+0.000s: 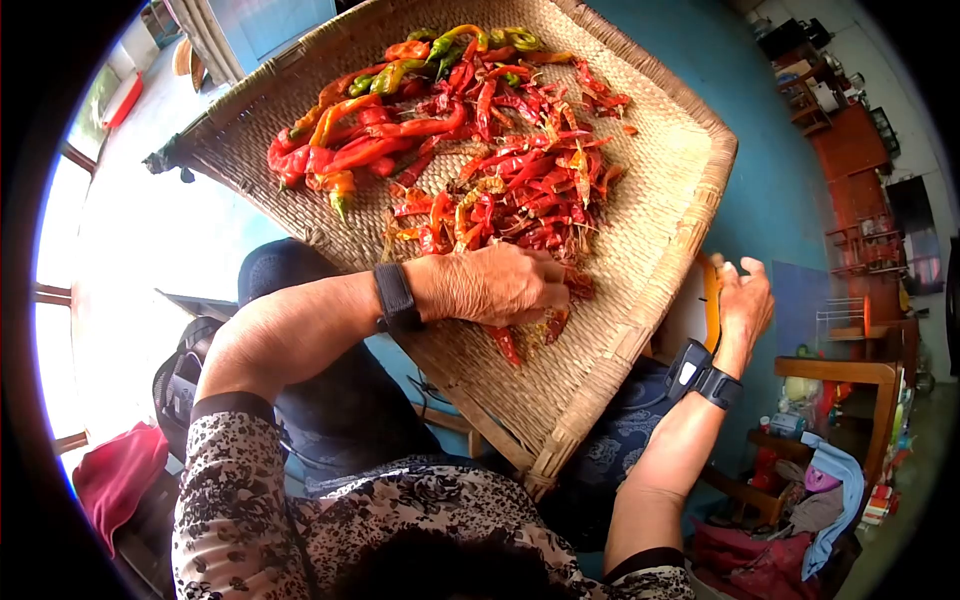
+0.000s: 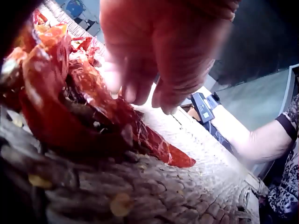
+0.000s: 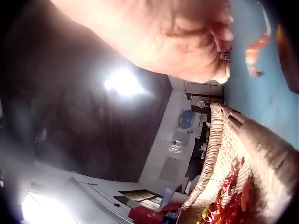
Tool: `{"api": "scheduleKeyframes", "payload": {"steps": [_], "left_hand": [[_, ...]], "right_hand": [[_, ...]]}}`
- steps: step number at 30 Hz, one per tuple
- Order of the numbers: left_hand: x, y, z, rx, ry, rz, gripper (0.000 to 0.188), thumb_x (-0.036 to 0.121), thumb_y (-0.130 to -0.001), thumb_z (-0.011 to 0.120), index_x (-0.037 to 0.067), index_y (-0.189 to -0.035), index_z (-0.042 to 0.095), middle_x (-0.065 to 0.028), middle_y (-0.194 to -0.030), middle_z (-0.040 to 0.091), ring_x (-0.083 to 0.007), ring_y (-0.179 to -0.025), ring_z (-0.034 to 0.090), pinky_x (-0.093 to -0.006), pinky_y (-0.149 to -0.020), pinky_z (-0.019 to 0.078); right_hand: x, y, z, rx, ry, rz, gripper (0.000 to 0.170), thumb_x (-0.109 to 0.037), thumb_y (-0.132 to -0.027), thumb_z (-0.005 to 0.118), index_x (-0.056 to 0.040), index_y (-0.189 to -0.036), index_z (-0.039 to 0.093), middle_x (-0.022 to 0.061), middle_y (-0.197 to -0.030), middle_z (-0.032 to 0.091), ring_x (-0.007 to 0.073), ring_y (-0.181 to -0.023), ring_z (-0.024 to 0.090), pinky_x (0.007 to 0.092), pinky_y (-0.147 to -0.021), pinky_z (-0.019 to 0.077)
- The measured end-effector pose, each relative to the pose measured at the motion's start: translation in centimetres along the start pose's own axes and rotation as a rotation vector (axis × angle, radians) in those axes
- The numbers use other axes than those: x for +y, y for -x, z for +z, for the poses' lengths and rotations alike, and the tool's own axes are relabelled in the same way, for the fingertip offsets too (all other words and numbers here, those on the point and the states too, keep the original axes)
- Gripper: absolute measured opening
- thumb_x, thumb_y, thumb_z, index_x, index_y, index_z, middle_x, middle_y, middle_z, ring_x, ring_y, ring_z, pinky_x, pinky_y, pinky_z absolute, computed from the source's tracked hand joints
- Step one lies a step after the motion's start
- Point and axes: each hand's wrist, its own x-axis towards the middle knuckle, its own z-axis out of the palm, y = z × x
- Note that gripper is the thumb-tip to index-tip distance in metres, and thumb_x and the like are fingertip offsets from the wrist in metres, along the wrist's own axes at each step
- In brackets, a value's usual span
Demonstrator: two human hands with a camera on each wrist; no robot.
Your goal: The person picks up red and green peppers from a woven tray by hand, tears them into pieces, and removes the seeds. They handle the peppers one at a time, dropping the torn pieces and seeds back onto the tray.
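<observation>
Red dried chilies (image 1: 540, 180) lie heaped on a large woven tray (image 1: 665, 190), which rests over the person's lap. The left hand (image 1: 500, 285) reaches over the near edge of the heap, fingers pointing down. In the left wrist view its fingertips hang right behind a wrinkled red chili (image 2: 159, 147), with nothing visible between them. Beyond the tray's right edge is the right hand (image 1: 745, 298), fingers loosely bent, beside an orange-rimmed container (image 1: 712, 310). A blurred orange-red chili (image 3: 256, 53) appears in the air, apart from the right hand's fingers in the right wrist view.
Fresher red and green peppers (image 1: 370, 140) lie at the tray's far left. A wooden chair (image 1: 840, 372) piled with cloths stands at right. Pink cloth (image 1: 120, 480) lies at lower left. The floor (image 1: 690, 40) is blue.
</observation>
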Motion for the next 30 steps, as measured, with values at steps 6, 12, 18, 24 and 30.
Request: {"api": "scheduleKeyframes", "payload": {"steps": [6,12,18,24,30], "left_hand": [[0.1,0.2,0.0,-0.298,-0.014,0.047,0.027,0.027,-0.080,0.069,0.004,-0.085,0.055,-0.0102,-0.087,0.054,-0.0301,-0.090,0.057,-0.0416,-0.073,0.0509],[-0.8,0.7,1.1,-0.237,-0.117,0.139,0.026,0.021,-0.072,0.071,0.003,-0.077,0.053,-0.0102,-0.085,0.053,-0.0297,-0.090,0.056,-0.0395,-0.078,0.0503],[-0.7,1.2,0.8,-0.260,-0.192,0.176,0.022,0.023,-0.074,0.068,0.004,-0.083,0.060,-0.0071,-0.094,0.057,-0.0274,-0.093,0.059,-0.0372,-0.078,0.0519],[-0.1,0.7,-0.8,-0.080,-0.150,-0.069,0.018,0.019,-0.080,0.066,0.004,-0.079,0.055,-0.0114,-0.081,0.057,-0.0295,-0.083,0.061,-0.0412,-0.071,0.0519],[-0.7,-0.4,-3.0,0.195,0.062,-0.271,0.014,0.017,-0.089,0.062,0.003,-0.091,0.060,-0.0130,-0.076,0.063,-0.0280,-0.072,0.064,-0.0369,-0.063,0.0509]], "right_hand": [[-4.7,2.7,1.4,-0.142,-0.495,-0.462,0.021,-0.011,-0.085,0.066,-0.0042,-0.104,0.064,0.0081,-0.073,0.063,0.0105,-0.067,0.055,0.0246,-0.064,0.0463],[-9.7,5.9,2.8,-0.692,-0.297,-0.833,0.019,-0.010,-0.082,0.065,-0.0024,-0.099,0.058,0.0177,-0.093,0.062,0.0364,-0.086,0.060,0.0441,-0.074,0.0491],[-9.6,6.0,4.7,-0.617,-0.094,-0.943,0.023,-0.012,-0.081,0.064,-0.0043,-0.101,0.056,0.0170,-0.099,0.060,0.0356,-0.094,0.057,0.0454,-0.081,0.0466],[-10.4,5.3,3.3,-0.692,-0.569,-0.729,0.013,-0.004,-0.081,0.065,0.0006,-0.085,0.053,0.0174,-0.078,0.062,0.0345,-0.071,0.061,0.0406,-0.062,0.0488],[-8.5,3.6,1.8,-0.234,-0.669,-0.502,0.009,-0.011,-0.087,0.064,-0.0035,-0.087,0.059,0.0091,-0.070,0.060,0.0171,-0.062,0.057,0.0301,-0.058,0.0462]]}}
